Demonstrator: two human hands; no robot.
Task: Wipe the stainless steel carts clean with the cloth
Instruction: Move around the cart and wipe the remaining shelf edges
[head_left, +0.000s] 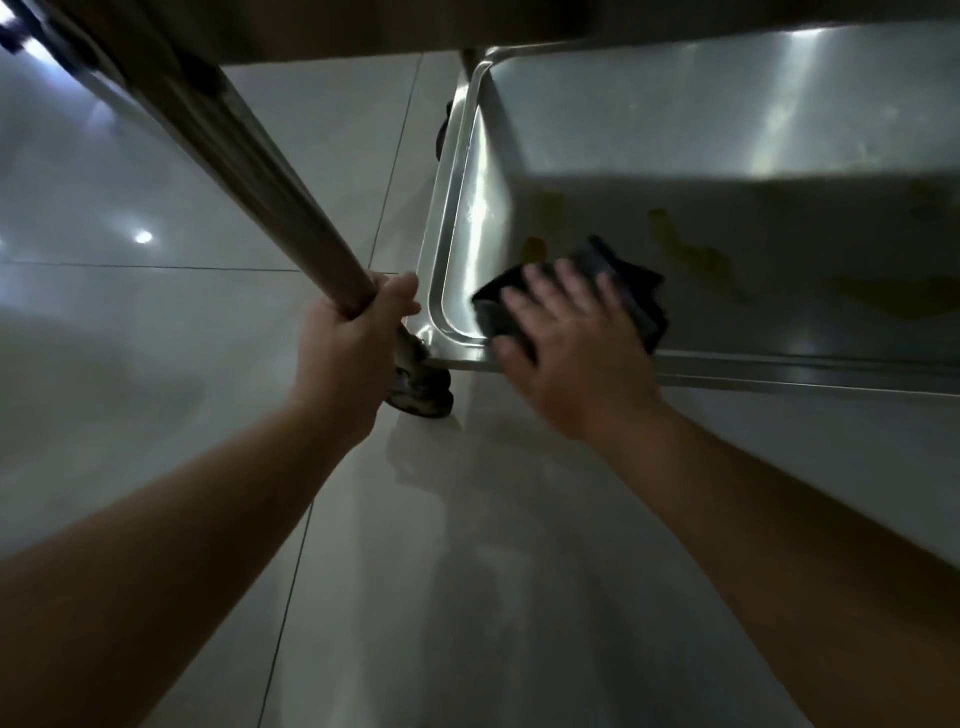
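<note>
The bottom shelf of a stainless steel cart (457, 208) fills the upper right, with a raised rim and yellowish smears (696, 254) on its surface. A dark cloth (623, 280) lies near the shelf's front left corner. My right hand (571, 343) presses flat on the cloth with straight, spread fingers. My left hand (353, 343) grips the cart's steel corner post (249, 171) just above the caster wheel (421, 389).
The pale, glossy tiled floor (156, 312) surrounds the cart and reflects ceiling lights. An upper shelf of the cart (363, 26) overhangs at the top of the view. A second caster (441, 135) shows at the shelf's far left corner.
</note>
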